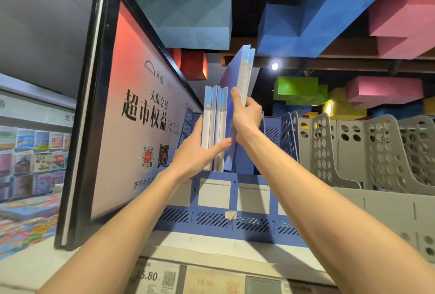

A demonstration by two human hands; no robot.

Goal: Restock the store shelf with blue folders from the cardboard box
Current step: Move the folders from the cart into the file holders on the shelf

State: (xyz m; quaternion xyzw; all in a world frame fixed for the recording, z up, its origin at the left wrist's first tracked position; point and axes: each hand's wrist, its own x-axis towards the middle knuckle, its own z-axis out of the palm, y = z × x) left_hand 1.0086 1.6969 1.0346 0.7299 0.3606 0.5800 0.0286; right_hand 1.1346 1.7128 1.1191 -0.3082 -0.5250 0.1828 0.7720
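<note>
Your left hand [200, 152] pinches about 4 standing folders [213, 119] at the left end of the blue file rack [211, 222]. Your right hand [247, 118] grips 2 blue folders [237, 70], partly in. Box unseen; remainder unknown.

- The shelf [211, 246] is white and flat. It runs from left to right.
- A big sign [131, 110] with a black frame stands on the left side of the shelf. It has a pink top and dark letters.
- A blue rack [211, 220] sits in the middle, just beside the sign. Its front has little slanted holes.
- Gray racks [386, 152] with round holes sit to the right, touching the blue rack.
- Price tags [155, 277] are stuck along the near edge of the shelf.
</note>
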